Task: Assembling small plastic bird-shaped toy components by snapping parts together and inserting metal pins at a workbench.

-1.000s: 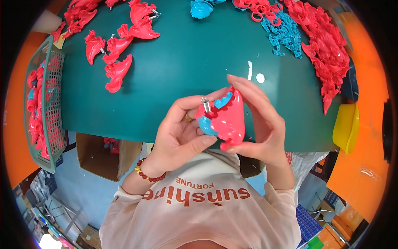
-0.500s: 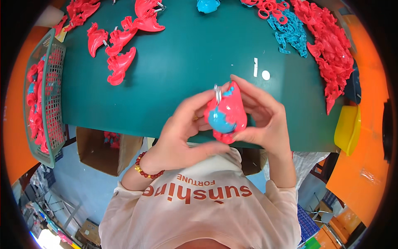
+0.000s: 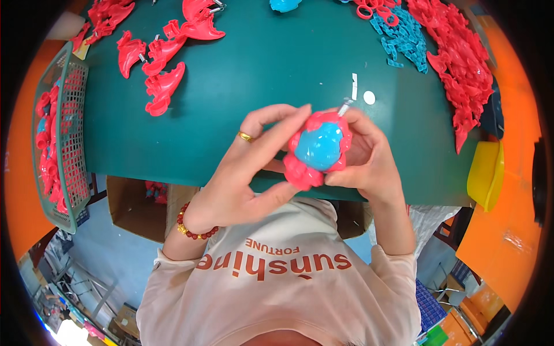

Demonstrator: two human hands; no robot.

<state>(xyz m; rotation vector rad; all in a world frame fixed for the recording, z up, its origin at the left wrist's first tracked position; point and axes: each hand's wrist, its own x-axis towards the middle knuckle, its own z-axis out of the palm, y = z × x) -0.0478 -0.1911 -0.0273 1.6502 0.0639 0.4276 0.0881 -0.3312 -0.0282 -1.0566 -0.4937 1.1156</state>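
A glossy red-pink plastic toy piece (image 3: 303, 175) with a rounded blue part (image 3: 319, 146) is held up over the table's near edge. A small metal clip (image 3: 345, 107) sticks out at its upper right. My right hand (image 3: 375, 158) grips the toy from the right, thumb on its lower front and fingers curled behind. From the left, my left hand (image 3: 245, 164) cups it loosely, the thumb at its lower edge and the fingers by its upper left side. Some of the left fingers are hidden behind the toy.
Red curved pieces with clips (image 3: 164, 86) lie at the left. A heap of red parts (image 3: 453, 63), small blue parts (image 3: 404, 37) and red rings (image 3: 384, 11) fill the far right. A green basket (image 3: 75, 127) holds more parts; a yellow container (image 3: 483, 176) stands right, a cardboard box (image 3: 135, 213) below.
The toy has turned, showing more of its blue part, and its clip has swung from the upper left to the upper right. My left hand has shifted, its thumb now at the toy's lower edge.
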